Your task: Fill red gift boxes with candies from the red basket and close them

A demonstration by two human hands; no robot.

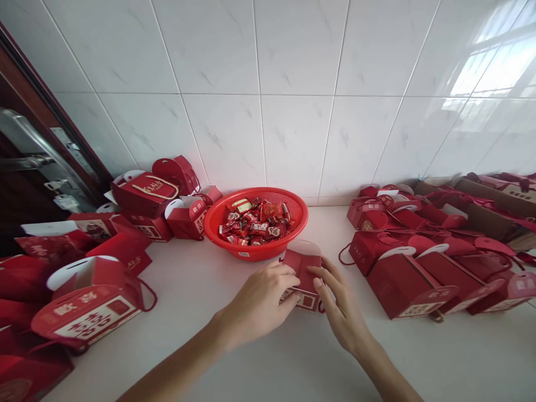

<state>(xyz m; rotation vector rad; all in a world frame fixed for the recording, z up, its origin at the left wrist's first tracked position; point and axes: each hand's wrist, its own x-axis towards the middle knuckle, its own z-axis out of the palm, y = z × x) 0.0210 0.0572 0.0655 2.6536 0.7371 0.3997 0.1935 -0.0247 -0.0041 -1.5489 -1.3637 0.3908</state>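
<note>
A small red paper candy box [302, 262] stands on the white counter in front of me, its top panels folded over and a pale rounded flap raised at the back. My left hand [266, 296] grips its left front edge, with thumb and fingers closed on the cardboard. Around the right side curls my right hand [341, 304], holding the box with fingertips on its top. The box's inside is hidden. Just behind it sits a red plastic basket [209, 231] with wrapped candies [259, 223] heaped in it.
Several red gift boxes [96, 312] crowd the left side, some with flaps up. More red boxes [402, 285] stand in rows at the right, beside a brown cardboard carton [489, 206]. A tiled wall [293, 139] closes off the back; a door handle [33, 139] is at far left.
</note>
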